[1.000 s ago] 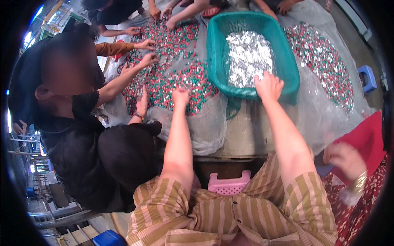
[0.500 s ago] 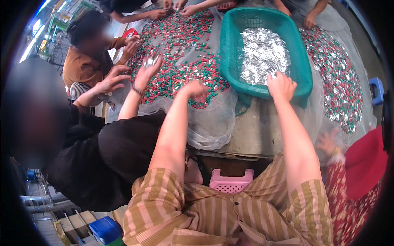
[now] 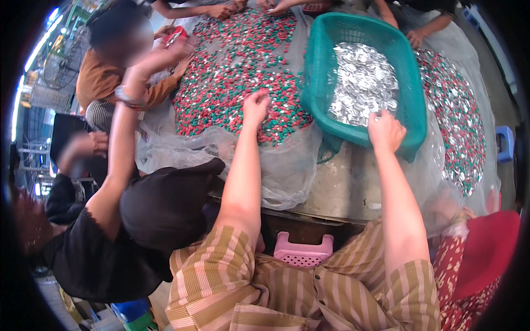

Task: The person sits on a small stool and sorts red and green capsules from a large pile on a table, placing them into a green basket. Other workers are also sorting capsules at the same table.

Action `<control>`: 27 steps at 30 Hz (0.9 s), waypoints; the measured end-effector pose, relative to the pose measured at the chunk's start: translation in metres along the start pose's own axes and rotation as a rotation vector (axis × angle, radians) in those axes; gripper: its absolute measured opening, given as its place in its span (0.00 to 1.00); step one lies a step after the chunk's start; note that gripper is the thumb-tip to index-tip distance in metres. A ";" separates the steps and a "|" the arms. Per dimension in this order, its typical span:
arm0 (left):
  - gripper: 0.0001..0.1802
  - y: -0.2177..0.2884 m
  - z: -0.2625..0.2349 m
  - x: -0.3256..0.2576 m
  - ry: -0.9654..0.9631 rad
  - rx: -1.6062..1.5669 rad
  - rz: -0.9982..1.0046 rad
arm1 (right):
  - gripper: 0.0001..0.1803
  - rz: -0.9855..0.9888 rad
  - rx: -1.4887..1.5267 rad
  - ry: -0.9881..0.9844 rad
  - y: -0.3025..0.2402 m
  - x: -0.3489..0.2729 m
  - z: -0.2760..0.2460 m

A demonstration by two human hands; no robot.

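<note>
My left hand point(image 3: 256, 109) hangs over a spread of small red, green and white pieces point(image 3: 221, 99), its fingers curled in. Whatever lies between those fingers is too small to make out. Over the near rim of a teal plastic basket point(image 3: 418, 99) lined with mesh reaches my right hand point(image 3: 387, 132). Its fingertips are pinched together at the near edge of a heap of shiny silver metal pieces point(image 3: 364, 80) inside. I cannot tell whether a piece is caught in that pinch.
Translucent sheeting point(image 3: 287, 176) covers the table under the pieces. A second mixed pile point(image 3: 452, 110) lies right of the basket. Co-workers sit left and right, with others' hands point(image 3: 221, 12) at the far side. A pink stool point(image 3: 303, 249) stands below the table edge.
My left hand has risen slightly, its fingers drawn together. My right hand stays at the silver heap. The co-worker in black at left has stretched an arm toward the far left. The whole view has shifted slightly.
</note>
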State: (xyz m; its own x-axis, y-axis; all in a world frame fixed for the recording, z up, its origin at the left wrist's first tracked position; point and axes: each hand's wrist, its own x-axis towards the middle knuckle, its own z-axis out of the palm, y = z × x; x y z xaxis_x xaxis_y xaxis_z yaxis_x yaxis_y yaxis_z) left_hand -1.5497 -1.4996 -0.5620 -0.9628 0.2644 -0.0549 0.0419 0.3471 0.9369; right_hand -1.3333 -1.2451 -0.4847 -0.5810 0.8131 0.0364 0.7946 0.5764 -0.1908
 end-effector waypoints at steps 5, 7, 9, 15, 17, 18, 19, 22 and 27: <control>0.26 0.007 0.042 -0.106 -0.284 0.299 0.094 | 0.19 0.027 0.013 0.027 0.007 0.004 -0.001; 0.42 0.033 0.063 -0.151 -0.206 0.758 0.098 | 0.20 0.010 0.034 0.053 0.015 0.006 0.006; 0.53 0.018 0.068 -0.166 -0.357 0.865 -0.085 | 0.21 0.006 0.085 -0.015 0.008 0.002 0.006; 0.41 -0.018 0.055 -0.146 -0.293 0.928 -0.095 | 0.19 -0.002 0.196 -0.025 0.018 0.005 -0.004; 0.30 -0.044 0.030 -0.113 -0.309 0.967 -0.045 | 0.19 0.012 0.214 -0.037 0.019 0.006 -0.006; 0.24 -0.039 0.013 -0.093 -0.252 0.951 -0.019 | 0.20 0.015 0.207 -0.065 0.017 0.005 -0.003; 0.20 -0.027 -0.001 -0.074 -0.192 0.934 0.002 | 0.20 0.013 0.197 -0.069 0.015 0.004 0.000; 0.16 0.035 -0.062 0.008 -0.068 0.901 0.157 | 0.22 -0.005 0.200 -0.116 0.005 0.001 -0.002; 0.12 0.172 -0.117 0.082 0.216 0.848 0.432 | 0.20 -0.004 0.198 -0.066 0.015 0.002 -0.001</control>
State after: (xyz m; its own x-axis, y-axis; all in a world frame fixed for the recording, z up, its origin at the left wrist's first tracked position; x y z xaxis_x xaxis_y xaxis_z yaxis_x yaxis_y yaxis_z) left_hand -1.6524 -1.5237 -0.3650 -0.8440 0.3801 0.3785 0.4997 0.8137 0.2971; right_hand -1.3226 -1.2350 -0.4863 -0.5996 0.7999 -0.0256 0.7458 0.5468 -0.3805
